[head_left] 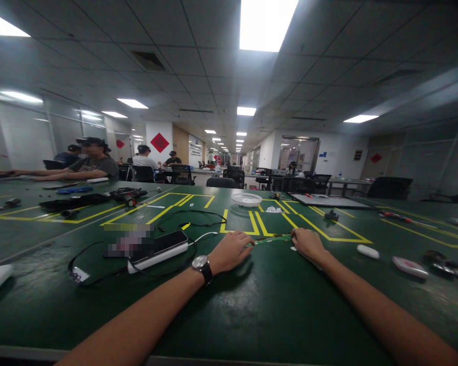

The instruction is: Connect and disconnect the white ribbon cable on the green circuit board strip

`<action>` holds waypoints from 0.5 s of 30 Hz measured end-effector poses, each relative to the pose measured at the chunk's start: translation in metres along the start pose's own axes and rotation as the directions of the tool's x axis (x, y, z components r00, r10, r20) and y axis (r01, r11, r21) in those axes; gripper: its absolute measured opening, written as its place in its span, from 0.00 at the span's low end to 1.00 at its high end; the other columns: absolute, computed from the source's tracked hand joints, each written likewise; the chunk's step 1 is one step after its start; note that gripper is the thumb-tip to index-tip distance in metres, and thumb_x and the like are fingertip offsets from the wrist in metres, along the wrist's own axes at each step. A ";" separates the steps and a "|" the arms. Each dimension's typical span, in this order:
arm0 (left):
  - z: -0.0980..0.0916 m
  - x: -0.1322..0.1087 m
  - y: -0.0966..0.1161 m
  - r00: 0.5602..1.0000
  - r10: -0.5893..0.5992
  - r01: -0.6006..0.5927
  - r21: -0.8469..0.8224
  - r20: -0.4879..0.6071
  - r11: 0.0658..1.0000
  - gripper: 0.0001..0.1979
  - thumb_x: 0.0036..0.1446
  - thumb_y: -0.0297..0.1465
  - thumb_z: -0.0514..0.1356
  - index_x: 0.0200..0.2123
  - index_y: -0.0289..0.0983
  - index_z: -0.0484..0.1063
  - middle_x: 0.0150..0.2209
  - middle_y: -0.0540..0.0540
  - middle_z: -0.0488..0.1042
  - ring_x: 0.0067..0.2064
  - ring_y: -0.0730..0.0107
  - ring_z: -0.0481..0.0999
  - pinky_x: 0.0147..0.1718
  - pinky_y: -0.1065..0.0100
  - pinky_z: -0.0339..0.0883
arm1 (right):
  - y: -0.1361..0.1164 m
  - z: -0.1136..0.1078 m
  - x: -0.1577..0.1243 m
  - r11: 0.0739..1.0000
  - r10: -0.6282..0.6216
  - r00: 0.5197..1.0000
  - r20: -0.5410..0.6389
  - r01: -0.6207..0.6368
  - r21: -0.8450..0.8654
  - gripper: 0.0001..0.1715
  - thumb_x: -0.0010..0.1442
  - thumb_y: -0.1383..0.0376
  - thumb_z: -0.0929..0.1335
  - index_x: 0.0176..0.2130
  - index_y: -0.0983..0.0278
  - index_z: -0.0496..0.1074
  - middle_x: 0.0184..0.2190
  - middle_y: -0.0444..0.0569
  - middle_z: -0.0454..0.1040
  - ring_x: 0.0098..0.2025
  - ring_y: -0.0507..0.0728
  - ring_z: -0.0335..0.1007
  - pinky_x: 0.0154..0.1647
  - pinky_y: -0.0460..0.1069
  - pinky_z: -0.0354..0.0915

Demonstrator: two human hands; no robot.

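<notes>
A thin, narrow green strip (pixel 272 239) with pale markings stretches between my two hands, just above the green table (pixel 229 315). My left hand (pixel 232 250), with a watch (pixel 201 264) on its wrist, has its fingers closed at the strip's left end. At the right end, my right hand (pixel 308 245) pinches it with curled fingers. A small white scrap (pixel 293 248) shows beside the right fingers. Left of my left hand lies a phone (pixel 168 244) on a white block (pixel 158 258), with a white cable (pixel 206 236) and black cords around it.
Yellow tape outlines (pixel 328 239) mark the table. Beyond my hands stand a white basket (pixel 246 200) and crumpled paper (pixel 274 209). A white case (pixel 368 251), a mouse (pixel 410 267) and a screwdriver (pixel 397 217) lie to the right. At the left a person (pixel 93 162) sits.
</notes>
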State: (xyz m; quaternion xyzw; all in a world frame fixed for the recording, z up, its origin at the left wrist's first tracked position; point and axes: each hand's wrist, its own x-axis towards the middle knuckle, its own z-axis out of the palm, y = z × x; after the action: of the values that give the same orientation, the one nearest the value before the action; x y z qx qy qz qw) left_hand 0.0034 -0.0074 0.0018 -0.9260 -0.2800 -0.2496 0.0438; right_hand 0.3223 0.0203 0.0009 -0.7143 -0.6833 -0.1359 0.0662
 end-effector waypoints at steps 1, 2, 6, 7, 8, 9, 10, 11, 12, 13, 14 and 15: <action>0.001 0.000 0.000 1.000 0.009 -0.009 0.010 0.013 1.000 0.13 0.69 0.35 0.50 0.48 0.39 0.70 0.48 0.44 0.73 0.50 0.61 0.69 0.50 0.60 0.61 | 0.003 0.000 -0.001 0.999 0.042 0.999 -0.004 -0.042 -0.010 0.17 0.62 0.66 0.59 0.43 0.65 0.75 0.43 0.60 0.76 0.46 0.66 0.72 0.45 0.59 0.64; 0.003 -0.001 0.000 0.999 0.020 -0.020 0.019 0.030 1.000 0.13 0.69 0.35 0.50 0.48 0.39 0.70 0.48 0.44 0.73 0.51 0.61 0.68 0.51 0.60 0.60 | 0.005 0.000 -0.002 0.997 0.074 0.997 -0.010 -0.074 -0.013 0.18 0.63 0.65 0.59 0.42 0.66 0.75 0.44 0.61 0.76 0.47 0.67 0.71 0.45 0.60 0.64; 0.009 -0.003 0.001 0.994 0.054 -0.057 0.033 0.095 0.998 0.12 0.68 0.35 0.51 0.49 0.40 0.70 0.49 0.45 0.73 0.52 0.59 0.68 0.48 0.60 0.61 | 0.005 0.003 -0.004 0.992 0.125 0.992 -0.027 -0.125 -0.004 0.19 0.64 0.64 0.58 0.43 0.67 0.74 0.45 0.62 0.74 0.50 0.69 0.68 0.46 0.64 0.63; 0.010 -0.003 0.001 0.993 0.058 -0.062 0.035 0.107 0.997 0.12 0.68 0.35 0.51 0.50 0.41 0.69 0.49 0.45 0.73 0.52 0.59 0.68 0.48 0.60 0.61 | 0.005 0.004 -0.004 0.992 0.125 0.992 -0.029 -0.125 -0.002 0.19 0.64 0.63 0.58 0.43 0.67 0.74 0.46 0.62 0.74 0.50 0.69 0.68 0.47 0.64 0.63; 0.011 -0.003 0.002 0.992 0.061 -0.066 0.037 0.114 0.997 0.13 0.68 0.36 0.51 0.51 0.41 0.69 0.49 0.45 0.73 0.52 0.59 0.69 0.47 0.60 0.61 | 0.006 0.005 -0.004 0.992 0.126 0.992 -0.031 -0.126 -0.002 0.19 0.64 0.63 0.57 0.43 0.67 0.74 0.46 0.62 0.74 0.51 0.69 0.67 0.47 0.64 0.63; 0.011 -0.004 0.002 0.991 0.065 -0.070 0.040 0.121 0.997 0.13 0.68 0.36 0.51 0.52 0.42 0.69 0.50 0.45 0.73 0.52 0.59 0.69 0.47 0.60 0.61 | 0.007 0.007 -0.004 0.991 0.132 0.991 -0.035 -0.132 -0.003 0.20 0.65 0.63 0.57 0.43 0.67 0.73 0.45 0.62 0.74 0.51 0.69 0.67 0.47 0.64 0.63; 0.012 -0.004 0.003 0.990 0.066 -0.072 0.042 0.126 0.997 0.13 0.68 0.36 0.51 0.52 0.42 0.68 0.50 0.45 0.73 0.52 0.59 0.69 0.47 0.60 0.61 | 0.008 0.008 -0.004 0.990 0.141 0.989 -0.039 -0.141 -0.005 0.20 0.65 0.63 0.56 0.43 0.67 0.73 0.46 0.62 0.73 0.51 0.68 0.67 0.47 0.64 0.63; 0.012 -0.004 0.003 0.989 0.066 -0.072 0.043 0.129 0.997 0.14 0.68 0.36 0.51 0.53 0.42 0.68 0.50 0.45 0.73 0.52 0.59 0.69 0.47 0.60 0.61 | 0.010 0.010 -0.004 0.988 0.151 0.988 -0.041 -0.152 -0.007 0.21 0.65 0.63 0.55 0.43 0.67 0.73 0.46 0.62 0.73 0.51 0.68 0.67 0.47 0.64 0.63; 0.011 -0.004 0.003 0.989 0.064 -0.070 0.043 0.132 0.997 0.14 0.68 0.36 0.51 0.53 0.42 0.68 0.50 0.45 0.73 0.52 0.59 0.69 0.47 0.60 0.61 | 0.012 0.011 -0.004 0.987 0.158 0.987 -0.041 -0.159 -0.009 0.21 0.66 0.63 0.55 0.43 0.68 0.72 0.46 0.61 0.73 0.51 0.68 0.67 0.47 0.64 0.63; 0.011 -0.003 0.004 0.989 0.063 -0.069 0.042 0.136 0.997 0.14 0.68 0.36 0.51 0.54 0.42 0.68 0.51 0.45 0.73 0.52 0.59 0.69 0.47 0.60 0.61 | 0.014 0.012 -0.004 0.987 0.161 0.986 -0.038 -0.161 -0.009 0.22 0.66 0.63 0.54 0.43 0.67 0.72 0.46 0.61 0.73 0.51 0.68 0.67 0.47 0.64 0.63; 0.010 -0.003 0.004 0.988 0.061 -0.068 0.044 0.139 0.997 0.14 0.68 0.36 0.50 0.54 0.42 0.68 0.50 0.45 0.73 0.52 0.59 0.69 0.46 0.61 0.61 | 0.016 0.013 -0.003 0.987 0.161 0.986 -0.033 -0.161 -0.009 0.22 0.67 0.63 0.54 0.44 0.67 0.72 0.46 0.61 0.73 0.50 0.68 0.67 0.47 0.64 0.63; 0.010 -0.003 0.005 0.988 0.060 -0.068 0.047 0.143 0.997 0.14 0.68 0.35 0.50 0.53 0.42 0.68 0.50 0.45 0.73 0.52 0.59 0.69 0.46 0.61 0.61 | 0.018 0.014 -0.003 0.987 0.158 0.987 -0.026 -0.158 -0.008 0.22 0.67 0.63 0.54 0.44 0.67 0.72 0.46 0.61 0.73 0.50 0.67 0.67 0.47 0.63 0.63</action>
State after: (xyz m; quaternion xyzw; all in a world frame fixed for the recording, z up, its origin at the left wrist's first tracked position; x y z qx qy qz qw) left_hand 0.0078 -0.0108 -0.0077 -0.9483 -0.2589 -0.1746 0.0559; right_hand 0.3411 0.0203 -0.0120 -0.7647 -0.6231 -0.1426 0.0816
